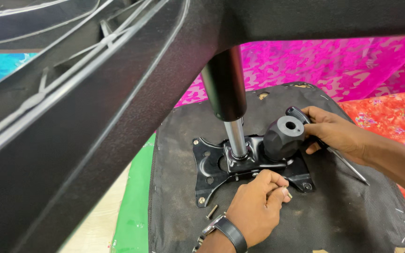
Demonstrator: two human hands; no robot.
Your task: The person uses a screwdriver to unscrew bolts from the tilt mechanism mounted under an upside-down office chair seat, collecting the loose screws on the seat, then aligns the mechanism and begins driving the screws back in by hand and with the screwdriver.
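Observation:
A black seat lies upside down with a black metal mounting plate on its underside. A gas cylinder rises from the plate. My left hand, wearing a wristwatch, rests at the plate's near edge and pinches a small screw in its fingertips. My right hand grips a black-handled tool with a thin metal shaft, right beside a round black knob on the plate.
A loose bolt lies on the seat near the plate's front left corner. The chair's black base arm looms across the upper left. Pink, red and green cloths surround the seat.

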